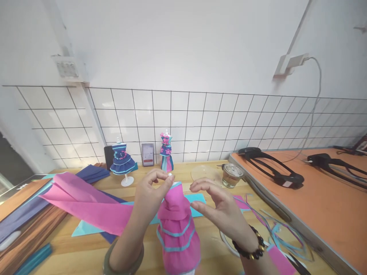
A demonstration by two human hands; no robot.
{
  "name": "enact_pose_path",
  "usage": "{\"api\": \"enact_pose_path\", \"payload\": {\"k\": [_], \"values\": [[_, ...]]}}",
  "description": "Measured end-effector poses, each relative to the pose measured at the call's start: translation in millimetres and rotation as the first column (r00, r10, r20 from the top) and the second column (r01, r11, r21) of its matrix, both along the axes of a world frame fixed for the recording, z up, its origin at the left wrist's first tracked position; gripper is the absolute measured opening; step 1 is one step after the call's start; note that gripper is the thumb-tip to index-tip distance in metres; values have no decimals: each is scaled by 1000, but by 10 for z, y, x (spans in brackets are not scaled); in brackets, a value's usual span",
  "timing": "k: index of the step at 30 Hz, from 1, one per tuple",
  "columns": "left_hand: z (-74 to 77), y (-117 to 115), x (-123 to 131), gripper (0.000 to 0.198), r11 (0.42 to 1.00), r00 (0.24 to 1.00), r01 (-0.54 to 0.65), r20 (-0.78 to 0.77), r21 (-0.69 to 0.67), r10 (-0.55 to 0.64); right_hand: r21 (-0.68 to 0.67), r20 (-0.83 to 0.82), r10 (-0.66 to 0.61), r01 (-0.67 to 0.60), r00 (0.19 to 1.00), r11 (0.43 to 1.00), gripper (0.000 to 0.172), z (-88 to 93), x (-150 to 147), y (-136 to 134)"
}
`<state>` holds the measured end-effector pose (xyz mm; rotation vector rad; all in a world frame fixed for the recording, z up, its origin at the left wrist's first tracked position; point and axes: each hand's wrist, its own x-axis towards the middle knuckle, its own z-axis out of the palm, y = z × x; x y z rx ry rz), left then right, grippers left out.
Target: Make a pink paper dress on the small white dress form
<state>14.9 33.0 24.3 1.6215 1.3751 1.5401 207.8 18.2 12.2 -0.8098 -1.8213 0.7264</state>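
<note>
In front of me stands a small dress form wearing a tiered pink dress (177,229) with light blue trim along its bodice top and ruffles. My left hand (151,193) pinches the white knob (170,175) at the top of the form between thumb and fingertips. To the right of the bodice, my right hand (216,208) is held apart from it, fingers curved and spread from the thumb, with nothing in it. The base of the form is mostly cut off at the bottom of the picture.
Pink sheets (94,202) and light blue sheets (197,198) lie on the wooden table. Behind are a blue dress on a stand (122,160), a second dressed form (166,151), a phone (148,154) and a glass (231,175). Ribbon strips (276,231) and scissors (298,264) lie right.
</note>
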Motion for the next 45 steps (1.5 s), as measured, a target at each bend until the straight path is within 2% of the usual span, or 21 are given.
{"api": "enact_pose_path", "payload": {"k": [3, 6, 11, 15, 20, 30, 40, 45], "values": [[-24, 55, -53, 25, 998, 999, -39, 11, -59, 40, 191, 219, 2, -45, 976, 981, 11, 48, -95, -100], [-71, 116, -115, 28, 993, 996, -75, 34, -97, 78, 340, 369, -103, -31, 924, 940, 13, 42, -176, -128], [-136, 197, -184, 31, 988, 992, -110, 49, -110, 116, 567, 419, -316, 27, 851, 824, 19, -72, -279, -66], [-140, 211, -185, 32, 985, 990, -119, 65, -122, 128, 662, 407, -383, 21, 830, 749, 15, -138, -331, -37], [-128, 197, -154, 31, 985, 991, -116, 52, -129, 123, 727, 393, -399, -14, 829, 686, 15, -179, -361, -33], [-140, 219, -197, 33, 986, 983, -54, 163, -157, 80, 762, 338, -323, -55, 884, 646, 21, -207, -393, -32], [-192, 284, -288, 30, 992, 976, -49, 207, -119, 73, 752, 375, -283, -110, 883, 650, 23, -207, -422, -43], [-198, 286, -295, 30, 992, 974, -54, 212, -113, 78, 760, 347, -309, -73, 885, 646, 16, -231, -430, -51]]}}
